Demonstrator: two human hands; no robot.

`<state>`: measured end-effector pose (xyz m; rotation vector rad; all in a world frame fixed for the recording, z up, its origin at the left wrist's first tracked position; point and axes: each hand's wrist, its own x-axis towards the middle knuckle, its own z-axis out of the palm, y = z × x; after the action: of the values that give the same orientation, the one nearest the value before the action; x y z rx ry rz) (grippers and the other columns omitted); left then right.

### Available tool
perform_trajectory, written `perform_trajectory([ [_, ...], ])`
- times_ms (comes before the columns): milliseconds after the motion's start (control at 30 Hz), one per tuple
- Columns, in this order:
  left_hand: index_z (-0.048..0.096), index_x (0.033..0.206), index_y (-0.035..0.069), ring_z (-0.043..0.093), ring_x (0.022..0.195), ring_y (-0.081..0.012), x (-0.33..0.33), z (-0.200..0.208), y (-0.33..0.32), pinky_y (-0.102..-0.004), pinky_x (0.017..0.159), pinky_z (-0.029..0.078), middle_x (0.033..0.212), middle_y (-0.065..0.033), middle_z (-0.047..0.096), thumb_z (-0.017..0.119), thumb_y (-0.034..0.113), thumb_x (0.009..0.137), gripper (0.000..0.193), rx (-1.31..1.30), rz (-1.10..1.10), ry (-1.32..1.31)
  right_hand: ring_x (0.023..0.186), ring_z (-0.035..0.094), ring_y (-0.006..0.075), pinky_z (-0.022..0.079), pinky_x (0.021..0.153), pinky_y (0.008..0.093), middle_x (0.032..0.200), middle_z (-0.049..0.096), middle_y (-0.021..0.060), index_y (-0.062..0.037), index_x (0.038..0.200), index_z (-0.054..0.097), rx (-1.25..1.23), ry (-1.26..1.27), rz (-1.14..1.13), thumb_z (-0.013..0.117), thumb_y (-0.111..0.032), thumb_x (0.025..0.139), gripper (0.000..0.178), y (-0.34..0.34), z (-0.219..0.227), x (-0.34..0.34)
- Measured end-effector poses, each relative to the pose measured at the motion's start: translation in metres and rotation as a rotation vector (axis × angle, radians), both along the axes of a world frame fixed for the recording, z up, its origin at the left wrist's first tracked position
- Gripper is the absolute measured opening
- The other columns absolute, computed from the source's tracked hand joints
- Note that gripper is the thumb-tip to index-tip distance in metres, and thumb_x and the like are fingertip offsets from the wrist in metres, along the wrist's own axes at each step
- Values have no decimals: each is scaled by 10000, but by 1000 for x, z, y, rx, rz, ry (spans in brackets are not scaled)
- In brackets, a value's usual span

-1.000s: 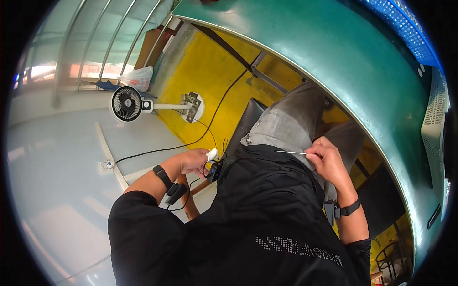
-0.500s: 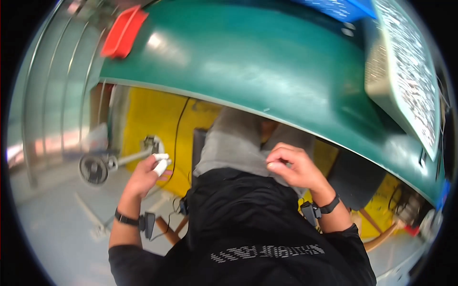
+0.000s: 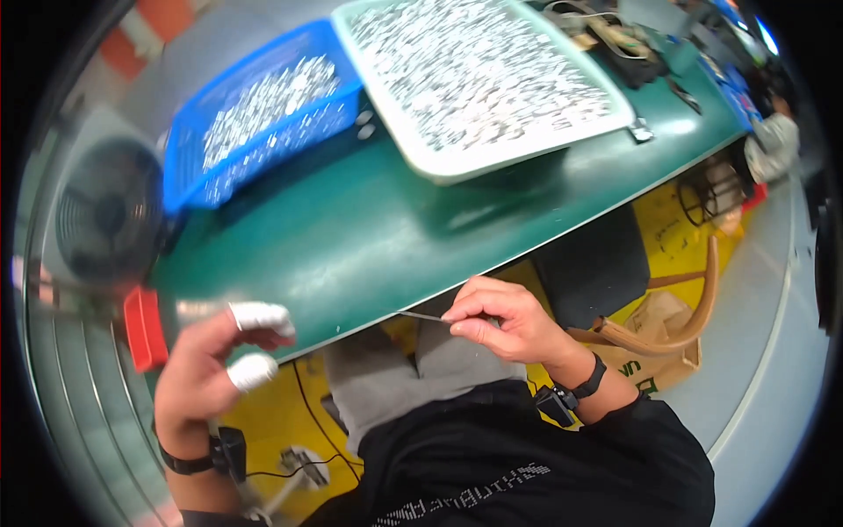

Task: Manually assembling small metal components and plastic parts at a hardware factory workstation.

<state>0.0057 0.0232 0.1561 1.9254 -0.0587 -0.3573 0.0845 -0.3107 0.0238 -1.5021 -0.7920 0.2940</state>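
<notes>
My left hand [image 3: 211, 364] is raised at the table's near left edge, thumb and forefinger apart. White covers [image 3: 253, 372] wrap those two fingertips, and nothing shows between them. Beside the table's front edge, above my lap, my right hand [image 3: 500, 318] is closed in a pinch. From its fingertips a thin metal rod [image 3: 423, 316] points left; the end inside the grip is hidden. Farther off on the green table [image 3: 351, 237] stand a white tray [image 3: 448, 167] and a blue basket [image 3: 180, 167], both holding many small silvery pieces.
A red bin [image 3: 146, 329] sits at the table's left end, near a large fan [image 3: 105, 211]. Tools and cables [image 3: 623, 44] lie at the far right. A dark stool [image 3: 601, 272] and a paper bag [image 3: 663, 338] are to my right; another person [image 3: 773, 145] is farther off.
My view has swung right, bringing the tray and basket fully in. My left hand has come up to the table edge, its fingers wider apart. The rod now shows in my right hand.
</notes>
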Motion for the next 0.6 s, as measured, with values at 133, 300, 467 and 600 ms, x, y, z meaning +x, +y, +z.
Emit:
perform_trajectory([
  [133,609,1174,-36,666,935,-174,74,6,3,-302,825,534,1027,-97,681,643,12,895,285,5,45,-154,742,562,121,437,629,239,875,607,57,12,938,683,-1,-226,-276,674,37,860,82,-18,16,21],
  [300,641,1119,-25,658,855,-151,146,-8,-61,-279,759,525,935,-86,696,714,84,873,278,6,60,-561,726,508,73,404,625,202,923,561,30,5,943,681,91,-192,-535,668,17,888,57,-34,-15,52],
  [467,694,1032,22,676,823,-264,182,-4,-104,-356,749,529,926,-153,697,741,123,823,237,341,-40,-714,720,488,56,394,620,187,935,547,22,6,951,670,159,-202,-544,662,10,901,50,-31,-23,60],
  [600,716,973,39,672,816,-333,209,-16,-119,-401,737,529,899,-185,691,753,158,789,223,559,-168,-758,711,494,52,397,607,183,932,553,20,12,955,656,191,-198,-531,661,7,905,50,-34,-23,58],
])
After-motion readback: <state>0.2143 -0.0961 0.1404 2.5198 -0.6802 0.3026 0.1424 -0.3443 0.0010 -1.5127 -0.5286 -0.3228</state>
